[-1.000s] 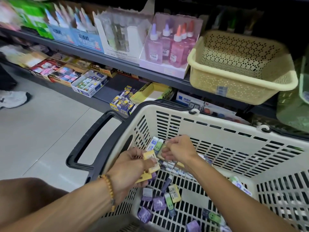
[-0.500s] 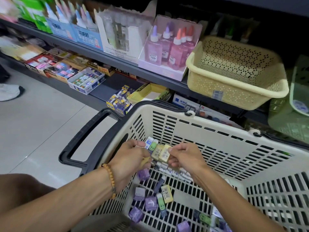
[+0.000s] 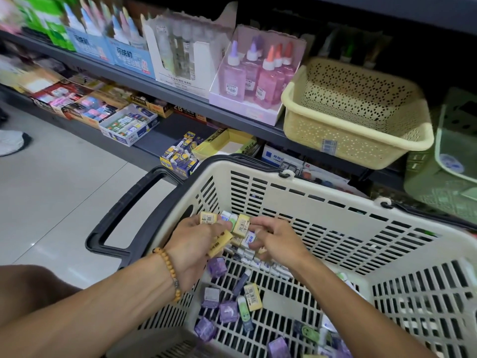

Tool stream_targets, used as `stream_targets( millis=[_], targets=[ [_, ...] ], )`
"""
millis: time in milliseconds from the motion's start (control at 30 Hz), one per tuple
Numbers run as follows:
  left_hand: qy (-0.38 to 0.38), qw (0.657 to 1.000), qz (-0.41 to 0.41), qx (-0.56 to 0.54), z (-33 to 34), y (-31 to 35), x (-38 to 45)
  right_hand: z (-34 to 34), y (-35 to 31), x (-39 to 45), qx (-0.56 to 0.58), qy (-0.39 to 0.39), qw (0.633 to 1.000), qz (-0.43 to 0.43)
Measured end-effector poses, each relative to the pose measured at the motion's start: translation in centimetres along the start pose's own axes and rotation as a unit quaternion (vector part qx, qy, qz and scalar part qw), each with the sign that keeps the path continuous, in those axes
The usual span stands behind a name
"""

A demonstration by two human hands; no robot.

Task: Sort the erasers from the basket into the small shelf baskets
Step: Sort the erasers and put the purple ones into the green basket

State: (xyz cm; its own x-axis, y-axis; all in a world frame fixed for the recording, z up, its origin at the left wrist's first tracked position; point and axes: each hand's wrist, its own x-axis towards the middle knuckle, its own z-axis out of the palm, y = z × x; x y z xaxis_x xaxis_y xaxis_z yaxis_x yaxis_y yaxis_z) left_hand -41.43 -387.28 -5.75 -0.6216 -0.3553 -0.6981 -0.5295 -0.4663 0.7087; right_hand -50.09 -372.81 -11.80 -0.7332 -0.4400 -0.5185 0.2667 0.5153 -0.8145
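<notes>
Where shelves crowd, hands [image 3: 196,244] hold erasers [image 3: 241,226].

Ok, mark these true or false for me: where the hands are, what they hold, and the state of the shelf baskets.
1. Both hands are inside the white shopping basket. True.
2. The left hand holds several yellow erasers. True.
3. The cream shelf basket already holds erasers. False: none show in the part of its inside that is visible.
4. Purple erasers lie on the shopping basket's floor. True.
5. The right hand is reaching up to the shelf. False: it is low in the shopping basket, beside the left hand.
</notes>
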Motion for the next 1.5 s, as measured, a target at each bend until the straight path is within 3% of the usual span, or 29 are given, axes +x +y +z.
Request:
stream_targets(
  millis=[133,267,367,633,833,900,1000,1133,1200,1233,1333,1400,1500],
  targets=[
    [0.007,1.0,0.003,-0.02,0.4,-0.1,0.2,-0.4,-0.3,-1.2,0.014,0.025,0.999,-0.027],
    [-0.011,1.0,0.003,-0.013,1.1,-0.5,0.4,0.5,-1.0,-2.8,0.042,-0.054,0.997,-0.047],
    [-0.021,1.0,0.008,0.008,1.6,-0.7,0.3,0.7,-1.0,-2.9,0.07,-0.062,0.995,-0.039],
    [0.017,0.986,0.064,0.156,0.8,-1.1,0.8,-1.3,1.2,-0.3,0.056,0.053,0.994,0.076],
    [-0.014,0.973,0.075,0.216,0.5,-1.4,1.4,-1.5,0.5,-0.4,0.013,0.088,0.995,0.038],
    [-0.03,0.969,0.078,0.231,0.6,-1.4,1.3,-1.8,0.2,-1.8,0.016,0.052,0.998,0.008],
    [-0.072,0.967,0.079,0.231,0.8,-1.7,1.0,-1.4,0.2,-4.1,0.038,-0.085,0.996,-0.008],
    [-0.117,0.942,0.086,0.301,1.3,-3.2,0.8,-2.6,1.2,-6.1,-0.046,-0.072,0.996,0.006],
    [-0.164,0.882,0.134,0.42,1.4,-4.4,1.4,-4.2,2.1,-7.0,-0.086,-0.05,0.995,0.024],
    [-0.205,0.831,0.155,0.493,1.4,-4.9,1.8,-5.0,2.6,-7.4,-0.094,-0.042,0.994,0.027],
    [-0.283,0.613,0.208,0.708,1.5,-7.0,3.7,-6.2,3.8,-8.0,-0.083,-0.025,0.996,0.02],
    [-0.285,0.496,0.227,0.788,1.6,-8.7,5.0,-6.2,4.0,-7.7,-0.083,-0.015,0.996,0.01],
    [-0.265,0.404,0.246,0.84,1.4,-11.1,6.0,-6.1,3.8,-7.1,-0.073,-0.001,0.997,-0.011]
  ],
)
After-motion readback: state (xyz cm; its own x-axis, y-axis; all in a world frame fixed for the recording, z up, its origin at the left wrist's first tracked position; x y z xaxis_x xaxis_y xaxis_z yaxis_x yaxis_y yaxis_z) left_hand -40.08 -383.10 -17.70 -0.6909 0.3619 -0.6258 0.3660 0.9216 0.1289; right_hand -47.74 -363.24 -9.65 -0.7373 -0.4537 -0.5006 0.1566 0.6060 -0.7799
